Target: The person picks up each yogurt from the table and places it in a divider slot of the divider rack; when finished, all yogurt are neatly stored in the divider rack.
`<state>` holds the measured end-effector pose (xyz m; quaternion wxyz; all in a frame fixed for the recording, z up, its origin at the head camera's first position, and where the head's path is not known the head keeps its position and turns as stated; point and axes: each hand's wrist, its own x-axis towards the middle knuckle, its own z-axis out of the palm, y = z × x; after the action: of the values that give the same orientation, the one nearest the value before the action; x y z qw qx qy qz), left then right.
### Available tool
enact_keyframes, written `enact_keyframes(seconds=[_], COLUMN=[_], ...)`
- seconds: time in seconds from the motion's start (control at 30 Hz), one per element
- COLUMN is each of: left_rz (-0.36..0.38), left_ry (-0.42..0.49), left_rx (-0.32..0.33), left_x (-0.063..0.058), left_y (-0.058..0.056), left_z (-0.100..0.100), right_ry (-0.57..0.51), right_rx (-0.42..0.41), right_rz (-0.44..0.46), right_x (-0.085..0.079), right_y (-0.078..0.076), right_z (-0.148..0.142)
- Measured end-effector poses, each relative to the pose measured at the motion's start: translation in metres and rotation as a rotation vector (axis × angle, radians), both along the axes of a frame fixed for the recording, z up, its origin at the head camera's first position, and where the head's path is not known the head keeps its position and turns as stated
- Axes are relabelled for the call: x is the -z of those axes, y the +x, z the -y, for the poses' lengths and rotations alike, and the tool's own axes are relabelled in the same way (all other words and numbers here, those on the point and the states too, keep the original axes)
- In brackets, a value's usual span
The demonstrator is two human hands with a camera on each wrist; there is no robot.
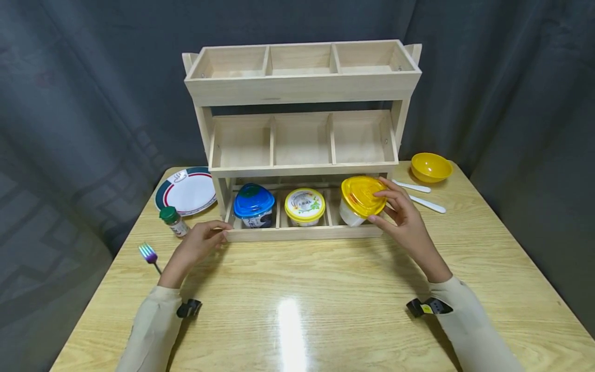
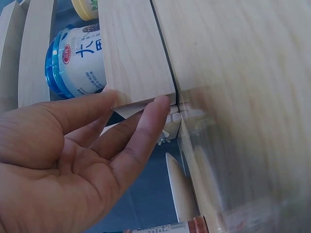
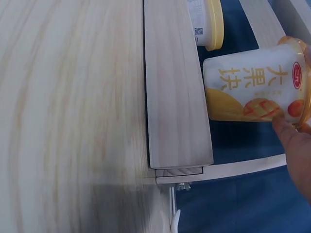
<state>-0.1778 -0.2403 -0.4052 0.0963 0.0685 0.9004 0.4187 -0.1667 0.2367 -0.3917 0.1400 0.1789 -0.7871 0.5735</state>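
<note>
My right hand point(image 1: 403, 217) grips a yogurt cup with a domed yellow lid point(image 1: 360, 195), thumb low on its side and fingers on the lid. The cup leans inside the right compartment of the bottom tier; its white and orange wall point(image 3: 257, 85) faces the right wrist camera. At the opposite end, my left hand point(image 1: 197, 247) holds the left corner of the wooden rack's front board point(image 2: 138, 53) between thumb and fingers. A blue-lidded cup point(image 1: 253, 205) sits in the left compartment, and a tub with a flat yellow lid point(image 1: 304, 206) stands in the middle one.
Two upper tiers point(image 1: 304, 90) of the rack rise behind, each with three compartments. Left of it lie a plate point(image 1: 190, 192), a green-capped spice jar point(image 1: 174, 221) and a fork point(image 1: 149, 253). A yellow bowl point(image 1: 431, 168) and white utensils point(image 1: 427, 203) lie at the right.
</note>
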Motion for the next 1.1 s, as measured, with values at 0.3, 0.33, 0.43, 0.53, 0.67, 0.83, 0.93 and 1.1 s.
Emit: enact_keyframes(seconds=[0.3, 0.33, 0.43, 0.53, 0.67, 0.83, 0.93, 1.1], left_rz=[0.008, 0.009, 0.014, 0.022, 0.03, 0.029, 0.028, 0.024], left_ry=[-0.004, -0.003, -0.002, -0.006, -0.011, -0.019, -0.015, -0.008], left_rx=[-0.012, -0.013, -0.017, -0.022, -0.035, -0.034, -0.032, -0.025], left_x=[0.002, 0.002, 0.001, 0.001, 0.002, 0.002, 0.002, 0.001], left_y=[0.0, 0.0, 0.001, 0.001, 0.0, -0.001, -0.001, 0.0], left_z=[0.001, 0.001, 0.0, 0.0, 0.0, -0.001, -0.002, -0.002], right_ry=[-0.014, -0.021, -0.04, -0.064, -0.099, -0.098, -0.066, -0.013], right_rx=[0.005, 0.004, -0.002, -0.005, -0.003, -0.007, -0.011, -0.014], right_rz=[0.028, 0.033, 0.054, 0.082, 0.134, 0.192, 0.199, 0.197], right_x=[0.005, 0.006, 0.009, 0.014, 0.02, 0.026, 0.029, 0.032], right_y=[-0.009, -0.01, -0.013, -0.017, -0.019, -0.02, -0.022, -0.022], right_z=[0.005, 0.006, 0.009, 0.012, 0.014, 0.014, 0.013, 0.011])
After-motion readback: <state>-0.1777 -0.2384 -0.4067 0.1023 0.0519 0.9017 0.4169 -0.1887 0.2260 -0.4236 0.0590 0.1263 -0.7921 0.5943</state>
